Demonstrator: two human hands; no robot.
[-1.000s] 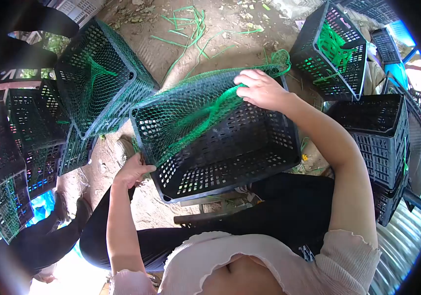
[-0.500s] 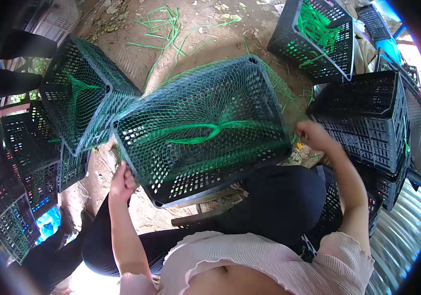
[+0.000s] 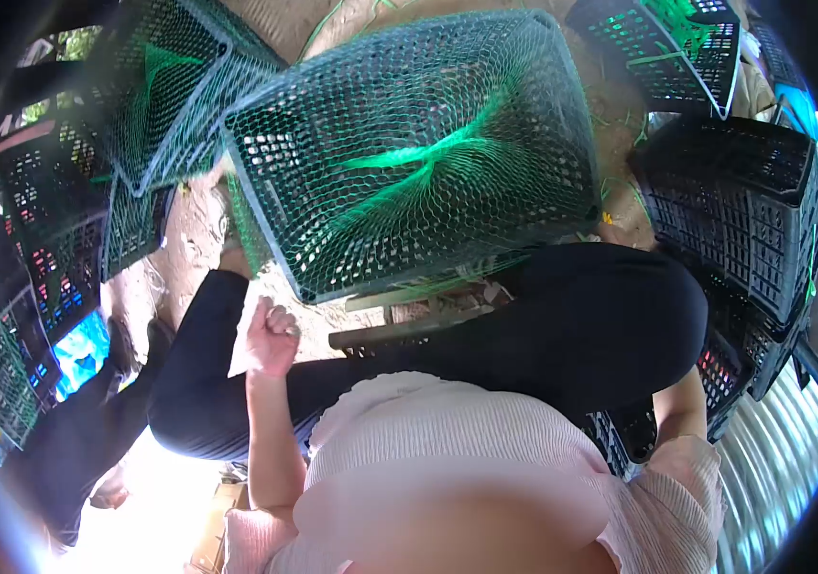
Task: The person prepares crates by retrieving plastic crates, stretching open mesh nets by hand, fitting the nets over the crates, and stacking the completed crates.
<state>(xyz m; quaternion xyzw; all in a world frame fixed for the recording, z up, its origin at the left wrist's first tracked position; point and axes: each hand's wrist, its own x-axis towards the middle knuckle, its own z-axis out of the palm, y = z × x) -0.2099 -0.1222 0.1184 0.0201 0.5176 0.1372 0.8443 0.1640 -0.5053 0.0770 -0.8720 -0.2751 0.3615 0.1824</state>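
In front of me a black plastic crate (image 3: 275, 191) lies with its wide side up, covered by green mesh netting (image 3: 485, 177). The netting is drawn together into a bright green gather near the middle. My left hand (image 3: 273, 337) is closed in a fist just below the crate's near-left corner, apart from it, and nothing shows in its fingers. A strip of loose netting (image 3: 244, 230) hangs along the crate's left side. Only my right forearm is visible, going down behind my bent knee; the hand itself is hidden.
Another netted crate (image 3: 165, 105) touches the far left side. Black crates (image 3: 763, 220) are stacked at right, and a crate with green netting (image 3: 662, 48) stands behind. More crates (image 3: 55, 230) stand at left beside another person's dark-clothed leg (image 3: 74, 469). Corrugated metal (image 3: 772, 450) lies lower right.
My left hand has come off the crate's left edge, nearer to me. My right hand has dropped from beside the crate to behind my knee. The view has tipped downward.
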